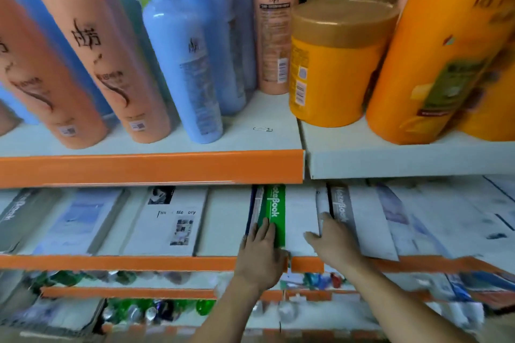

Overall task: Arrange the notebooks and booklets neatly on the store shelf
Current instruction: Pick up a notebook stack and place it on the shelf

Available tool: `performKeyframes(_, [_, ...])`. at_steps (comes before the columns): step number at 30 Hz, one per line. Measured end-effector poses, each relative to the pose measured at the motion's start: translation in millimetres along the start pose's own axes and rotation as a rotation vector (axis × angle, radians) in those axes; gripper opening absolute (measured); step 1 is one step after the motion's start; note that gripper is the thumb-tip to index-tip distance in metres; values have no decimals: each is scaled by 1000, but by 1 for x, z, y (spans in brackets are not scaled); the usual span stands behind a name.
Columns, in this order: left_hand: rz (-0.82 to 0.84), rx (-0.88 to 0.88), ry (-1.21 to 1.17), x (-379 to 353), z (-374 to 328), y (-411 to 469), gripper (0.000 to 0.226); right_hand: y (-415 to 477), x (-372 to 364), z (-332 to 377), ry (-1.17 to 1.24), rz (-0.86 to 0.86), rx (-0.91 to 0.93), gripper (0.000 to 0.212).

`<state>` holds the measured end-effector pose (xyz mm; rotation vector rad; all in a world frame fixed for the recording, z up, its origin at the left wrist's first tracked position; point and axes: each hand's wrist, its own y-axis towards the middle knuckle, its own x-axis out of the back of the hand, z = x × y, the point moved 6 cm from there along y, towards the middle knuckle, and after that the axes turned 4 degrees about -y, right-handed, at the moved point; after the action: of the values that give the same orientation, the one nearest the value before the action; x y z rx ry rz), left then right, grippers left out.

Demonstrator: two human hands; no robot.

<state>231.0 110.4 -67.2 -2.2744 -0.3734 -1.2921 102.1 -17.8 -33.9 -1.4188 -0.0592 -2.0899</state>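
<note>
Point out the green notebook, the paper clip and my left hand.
green notebook (274, 203), head view, its lettered green cover.
paper clip (262, 129), head view, its wire loop.
left hand (260, 253), head view, back of hand.

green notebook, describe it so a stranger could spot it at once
Look at the notebook shelf below the tall orange and blue bottles. Near its middle, under the left hand, sits a narrow green notebook. It alone is bright green; its neighbours are white or grey.
</note>
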Motion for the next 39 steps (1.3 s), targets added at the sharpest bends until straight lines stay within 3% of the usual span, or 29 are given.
performKeyframes(3, [5, -4, 25, -15, 5, 5, 89, 4, -3, -8, 123, 25, -36, 48])
performKeyframes(9, [-11, 33, 1, -11, -13, -4, 69, 11, -4, -28, 288, 119, -87, 39])
performKeyframes(18, [-27, 52, -40, -9, -21, -3, 65, 16, -5, -44, 566, 144, -144, 44])
performKeyframes(24, [-99, 106, -231, 4, -20, -2, 68, 19, -12, -43, 605, 185, -163, 46])
performKeyframes(35, [-100, 90, -337, -7, -37, -12, 71, 18, -5, -49, 613, 140, -161, 47])
performKeyframes(39, [-212, 162, -377, 14, -26, -9, 66, 18, -4, -45, 634, 175, -137, 29])
